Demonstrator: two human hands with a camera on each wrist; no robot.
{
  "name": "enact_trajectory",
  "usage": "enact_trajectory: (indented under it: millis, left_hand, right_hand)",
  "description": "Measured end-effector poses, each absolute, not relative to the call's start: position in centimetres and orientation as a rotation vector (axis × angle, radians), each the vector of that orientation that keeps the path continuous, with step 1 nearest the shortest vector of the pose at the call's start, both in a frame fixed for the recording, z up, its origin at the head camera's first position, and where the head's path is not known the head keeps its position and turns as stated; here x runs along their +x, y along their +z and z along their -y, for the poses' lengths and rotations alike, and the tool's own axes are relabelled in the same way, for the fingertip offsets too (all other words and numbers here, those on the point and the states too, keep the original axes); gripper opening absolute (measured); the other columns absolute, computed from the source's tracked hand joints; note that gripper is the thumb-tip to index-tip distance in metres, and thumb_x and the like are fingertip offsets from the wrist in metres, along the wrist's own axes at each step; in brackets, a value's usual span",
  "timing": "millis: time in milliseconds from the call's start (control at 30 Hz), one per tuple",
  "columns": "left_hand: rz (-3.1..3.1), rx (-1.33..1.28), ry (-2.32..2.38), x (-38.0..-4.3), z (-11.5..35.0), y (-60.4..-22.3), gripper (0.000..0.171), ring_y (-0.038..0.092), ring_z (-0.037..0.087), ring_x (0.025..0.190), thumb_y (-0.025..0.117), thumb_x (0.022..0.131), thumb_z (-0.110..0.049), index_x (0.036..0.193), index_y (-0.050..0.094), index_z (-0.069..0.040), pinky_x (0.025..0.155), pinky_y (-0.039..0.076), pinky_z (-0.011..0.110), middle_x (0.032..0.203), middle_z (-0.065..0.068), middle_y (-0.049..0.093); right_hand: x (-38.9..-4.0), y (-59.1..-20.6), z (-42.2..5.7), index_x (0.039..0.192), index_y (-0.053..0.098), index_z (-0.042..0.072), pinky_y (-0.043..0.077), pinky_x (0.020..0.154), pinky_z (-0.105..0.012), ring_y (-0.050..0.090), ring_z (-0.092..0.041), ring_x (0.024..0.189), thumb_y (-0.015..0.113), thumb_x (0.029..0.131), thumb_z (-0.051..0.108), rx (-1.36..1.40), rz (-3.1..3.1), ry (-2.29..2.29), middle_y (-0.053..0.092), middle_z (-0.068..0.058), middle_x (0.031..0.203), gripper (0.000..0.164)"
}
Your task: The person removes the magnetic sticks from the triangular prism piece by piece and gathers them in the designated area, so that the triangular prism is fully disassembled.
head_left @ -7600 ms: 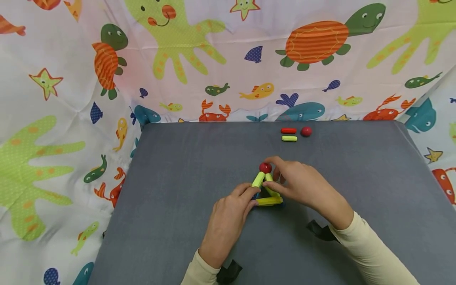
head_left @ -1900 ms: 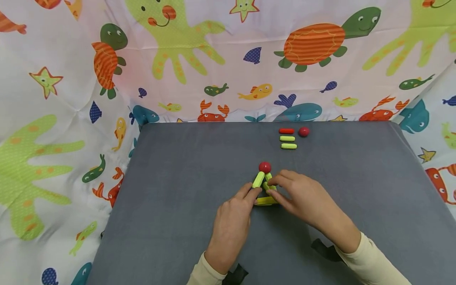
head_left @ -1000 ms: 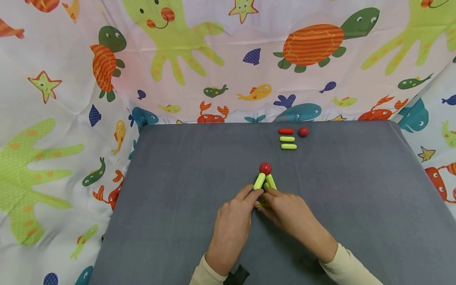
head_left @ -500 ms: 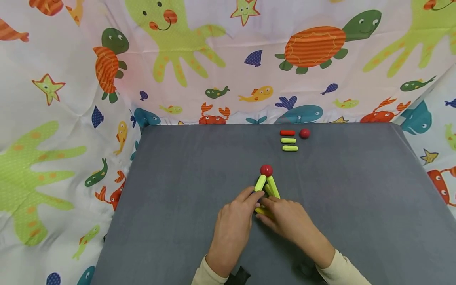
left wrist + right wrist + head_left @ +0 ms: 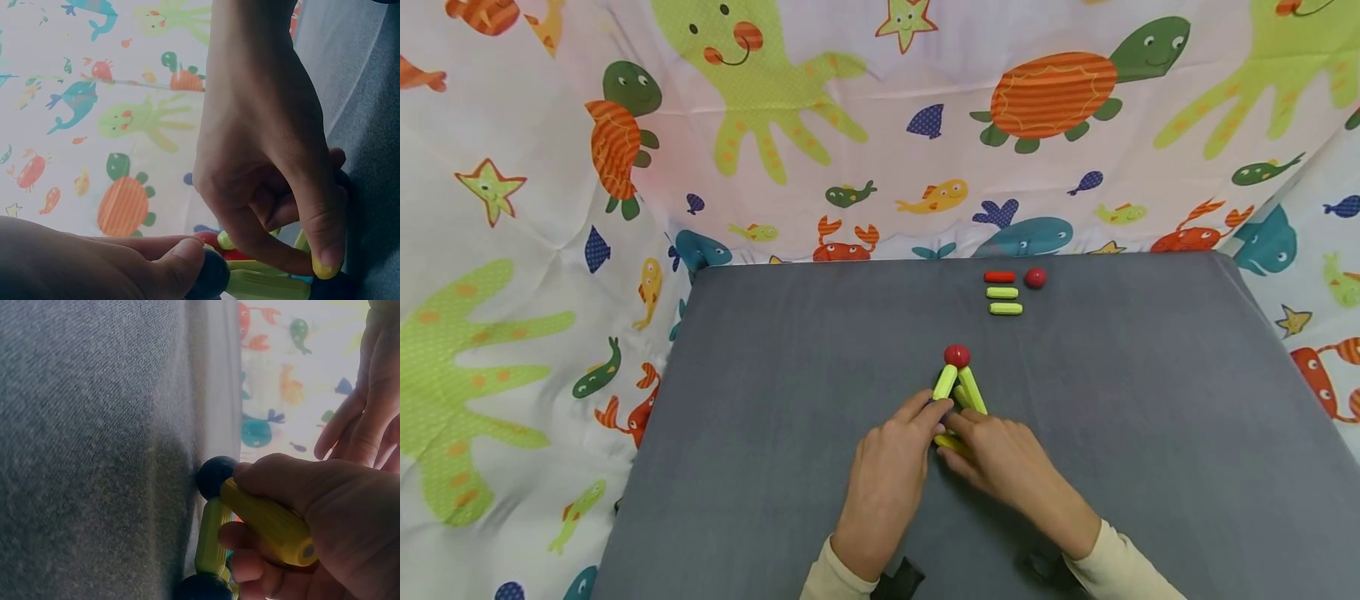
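A small frame of magnetic rods and balls stands mid-table in the head view, topped by a red ball (image 5: 957, 356). Two yellow-green rods (image 5: 972, 390) slope down from that ball. My left hand (image 5: 887, 479) pinches a dark blue ball (image 5: 209, 275) at the frame's left corner; a yellow-green rod (image 5: 267, 285) extends from it. My right hand (image 5: 1011, 462) pinches a yellow rod (image 5: 269, 522) between thumb and fingers. One end of this rod lies at another dark blue ball (image 5: 217, 477); its opposite, bare end shows a round metal tip. My fingers hide much of the frame's base.
Toward the table's back edge lie a red rod (image 5: 999, 277), two loose yellow-green rods (image 5: 1005, 309) and a loose red ball (image 5: 1035, 278). A cloth printed with sea animals (image 5: 850, 108) hangs behind and left of the grey table (image 5: 775, 350).
My right hand has come from the top red ball down to the front yellow rod, which now slants. A second yellow-green rod now lies at the back. My left hand stays at the left corner.
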State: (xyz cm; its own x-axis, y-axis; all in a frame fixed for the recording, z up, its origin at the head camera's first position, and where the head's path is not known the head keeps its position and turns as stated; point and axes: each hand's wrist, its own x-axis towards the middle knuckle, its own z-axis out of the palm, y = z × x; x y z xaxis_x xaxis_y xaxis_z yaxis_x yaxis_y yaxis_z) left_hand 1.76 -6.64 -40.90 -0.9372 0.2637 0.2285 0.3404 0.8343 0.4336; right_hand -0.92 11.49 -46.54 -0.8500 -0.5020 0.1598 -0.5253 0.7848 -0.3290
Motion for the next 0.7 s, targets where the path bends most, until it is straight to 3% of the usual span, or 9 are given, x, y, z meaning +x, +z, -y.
enact_trajectory:
  millis: [367,533,700]
  left_hand:
    - [2.86,-0.477,-0.707,1.7,6.5,-40.8,0.031,0.075,0.019,0.071,0.074,0.101,-0.022,0.132,0.075,-0.021,0.055,0.058,0.028,0.135,-0.001,0.069]
    - [2.857,-0.481,-0.723,1.7,6.5,-40.8,0.031,0.074,0.018,0.07,0.075,0.1,-0.02,0.131,0.075,-0.021,0.055,0.057,0.026,0.134,-0.001,0.069]
    - [2.854,-0.472,-0.731,1.8,6.5,-40.9,0.033,0.075,0.018,0.073,0.075,0.099,-0.02,0.132,0.075,-0.022,0.057,0.058,0.027,0.135,-0.001,0.069]
  right_hand:
    - [-1.0,-46.4,-11.6,0.088,0.069,0.019,0.039,0.047,-0.026,0.042,-0.006,0.054,0.088,0.083,0.022,0.878,2.826,0.495,0.048,0.009,0.074,0.02]
    - [-0.9,-45.6,-12.4,0.1,0.075,0.019,0.037,0.049,-0.023,0.041,-0.003,0.057,0.087,0.086,0.022,0.845,2.859,0.635,0.048,0.013,0.074,0.019]
    - [-1.3,-44.5,-13.6,0.112,0.077,0.019,0.039,0.052,-0.022,0.044,-0.002,0.062,0.085,0.09,0.026,0.796,2.871,0.723,0.058,0.013,0.082,0.024]
